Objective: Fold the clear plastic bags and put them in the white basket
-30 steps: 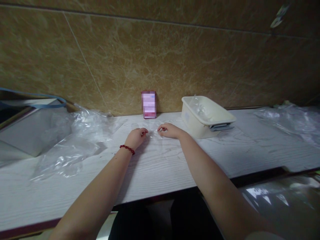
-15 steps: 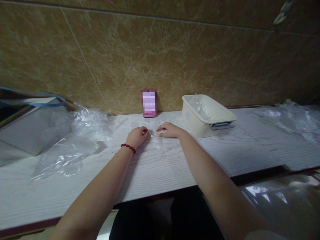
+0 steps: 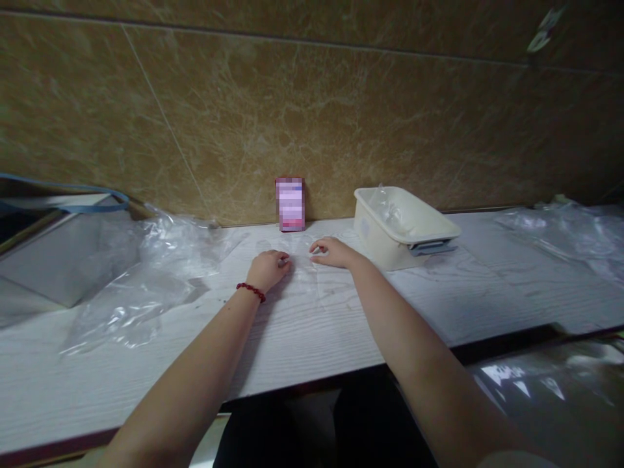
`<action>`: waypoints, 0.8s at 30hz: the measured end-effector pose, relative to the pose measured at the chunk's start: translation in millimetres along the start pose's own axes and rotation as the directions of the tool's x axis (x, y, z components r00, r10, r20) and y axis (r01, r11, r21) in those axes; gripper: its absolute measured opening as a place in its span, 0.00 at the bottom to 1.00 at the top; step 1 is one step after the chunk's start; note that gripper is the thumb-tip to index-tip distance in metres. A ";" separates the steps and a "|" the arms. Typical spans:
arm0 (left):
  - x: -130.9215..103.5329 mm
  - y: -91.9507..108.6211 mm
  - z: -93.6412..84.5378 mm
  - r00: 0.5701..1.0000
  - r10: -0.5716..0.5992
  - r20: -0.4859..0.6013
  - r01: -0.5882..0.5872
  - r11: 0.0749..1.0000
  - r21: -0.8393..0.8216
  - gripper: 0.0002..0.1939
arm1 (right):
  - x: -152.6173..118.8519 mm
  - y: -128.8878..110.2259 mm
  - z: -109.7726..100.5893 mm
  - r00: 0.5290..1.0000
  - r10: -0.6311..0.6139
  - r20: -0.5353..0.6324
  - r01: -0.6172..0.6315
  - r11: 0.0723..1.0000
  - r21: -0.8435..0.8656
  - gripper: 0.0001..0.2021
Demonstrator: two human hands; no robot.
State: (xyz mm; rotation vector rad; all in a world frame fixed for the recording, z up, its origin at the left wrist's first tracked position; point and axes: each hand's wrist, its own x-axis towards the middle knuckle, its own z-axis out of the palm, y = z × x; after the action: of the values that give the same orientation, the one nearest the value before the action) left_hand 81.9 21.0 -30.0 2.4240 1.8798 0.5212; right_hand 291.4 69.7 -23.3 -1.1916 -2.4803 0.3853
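A thin clear plastic bag (image 3: 306, 281) lies on the white wood-grain table between my hands, its outline hard to make out. My left hand (image 3: 271, 269), with a red bead bracelet at the wrist, is closed with its fingertips pinched at the bag's left side. Opposite it, my right hand (image 3: 333, 252) is held with thumb and fingers apart, close to the bag's upper right and with nothing visible between them. Just behind the hands a phone (image 3: 291, 205) leans upright against the wall, its screen blurred.
To the right stands a cream plastic bin (image 3: 390, 244) with clear plastic inside and a grey clip on its front. Crumpled clear bags (image 3: 141, 286) spread at left beside a white box (image 3: 63, 260). More clear plastic (image 3: 560, 227) lies far right. A brown marbled wall closes the back.
My right hand has drawn slightly right and its fingers have parted from the plastic. My left hand stays nearly in place. The plastic between them lies flatter.
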 end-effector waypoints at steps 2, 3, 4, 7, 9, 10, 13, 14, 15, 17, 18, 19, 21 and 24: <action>0.2 -0.5 0.9 1.000 0.004 -0.007 -0.004 1.000 0.007 0.18 | -3.3 -5.5 -5.2 0.999 -0.003 0.043 0.004 1.000 -0.021 0.19; 0.3 -0.7 1.1 1.000 0.006 -0.009 -0.006 1.000 0.008 0.18 | -4.6 -9.0 -7.2 0.998 0.011 0.068 -0.008 0.999 -0.043 0.21; 0.3 -0.8 1.2 1.000 0.009 -0.011 -0.009 1.000 0.005 0.18 | -5.6 -13.0 -8.6 0.995 0.028 0.094 -0.021 0.997 -0.070 0.23; 0.6 -1.3 0.6 0.999 0.024 -0.023 -0.024 1.000 -0.016 0.18 | -6.7 -27.8 -7.8 0.985 0.097 0.140 -0.072 0.982 -0.175 0.21; 0.8 -1.6 -0.3 0.999 0.024 -0.035 -0.025 0.999 -0.028 0.18 | -6.9 -39.1 -4.0 0.973 0.184 0.136 -0.145 0.956 -0.256 0.15; 1.0 -1.7 -0.6 0.999 0.023 -0.038 -0.024 0.999 -0.032 0.18 | -7.1 -44.6 -1.7 0.963 0.236 0.132 -0.189 0.937 -0.294 0.13; 1.1 -1.7 -1.1 0.999 0.020 -0.035 -0.021 0.999 -0.033 0.18 | -7.8 -57.6 4.1 0.933 0.334 0.135 -0.267 0.892 -0.364 0.13; 1.1 -1.6 -1.0 0.999 0.018 -0.032 -0.019 0.999 -0.031 0.18 | -8.1 -60.4 5.2 0.928 0.346 0.136 -0.276 0.886 -0.372 0.13; 1.0 -1.4 -0.9 0.999 0.015 -0.029 -0.016 0.999 -0.029 0.18 | -8.3 -62.4 5.8 0.926 0.353 0.135 -0.281 0.883 -0.377 0.14; 0.7 -1.2 -0.5 1.000 0.005 -0.021 -0.005 1.000 -0.024 0.18 | -8.6 -64.1 5.3 0.923 0.362 0.132 -0.289 0.876 -0.385 0.15; 0.5 -1.2 -0.3 1.000 0.003 -0.017 -0.004 1.000 -0.021 0.18 | -8.9 -64.1 4.5 0.923 0.360 0.133 -0.286 0.876 -0.387 0.15; 0.4 -1.3 -0.2 1.000 0.004 -0.012 -0.004 1.000 -0.017 0.17 | -9.3 -63.7 3.3 0.926 0.353 0.134 -0.279 0.878 -0.388 0.15; 0.1 -1.6 0.3 1.000 0.008 -0.004 -0.008 1.000 -0.013 0.17 | -10.3 -62.1 0.4 0.938 0.320 0.137 -0.247 0.889 -0.385 0.15; -0.1 -2.0 1.2 1.000 0.009 0.000 -0.009 1.000 -0.003 0.17 | -11.4 -58.6 -4.3 0.941 0.275 0.197 -0.191 0.912 -0.362 0.14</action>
State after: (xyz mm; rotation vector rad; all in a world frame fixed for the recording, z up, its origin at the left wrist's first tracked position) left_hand 80.4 21.7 -31.5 2.4310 1.8680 0.5248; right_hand 259.4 25.5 1.2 -1.6846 -2.6967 0.1758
